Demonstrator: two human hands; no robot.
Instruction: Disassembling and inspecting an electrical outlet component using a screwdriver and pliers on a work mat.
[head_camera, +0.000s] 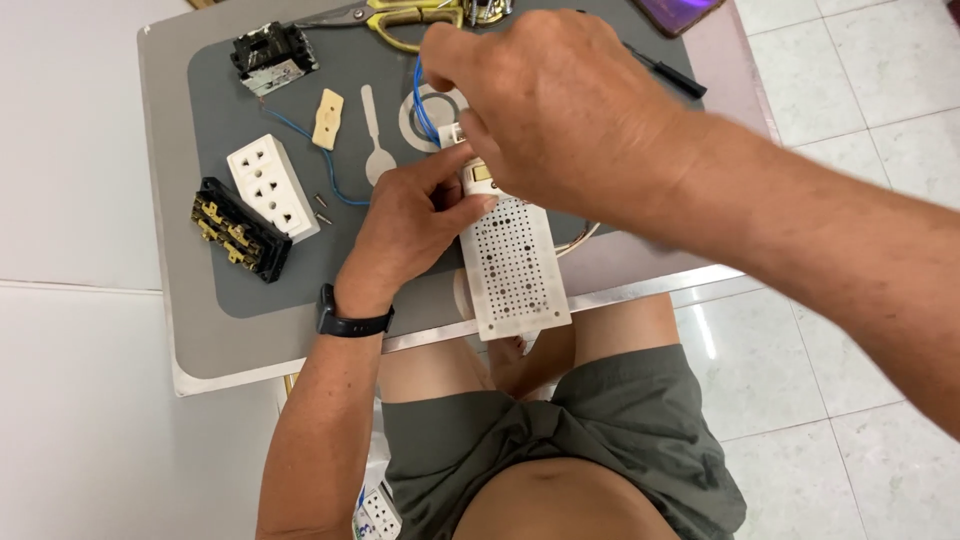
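Black socket base with brass contacts (240, 230): lies at the left edge of the grey mat (300, 270), touching the white socket cover (272, 187) beside it.

Black block (273, 57): top left of the mat; a blue wire (305, 135) runs down from near it.

Cream plastic piece (327, 118) and two small screws (322, 207): just right of the white cover.

White spoon-shaped piece (374, 140): centre of the mat, beside a ring of white tape (412, 115).

Yellow-handled scissors (400, 20): top edge of the mat.

Left hand (405, 228): wears a black wristband (350, 318); fingers curled, steadying the upper end of the white perforated board (513, 268).

White perforated board: lies lengthwise from mid-mat past the front edge of the table (200, 355), over the person's lap.

Right hand (555, 110): above the board's upper end, fingers closed in a pinch on a small white part (452, 133) where a blue wire loop (424, 100) rises.

Black screwdriver (668, 75): right of the right hand, near the mat's far corner.
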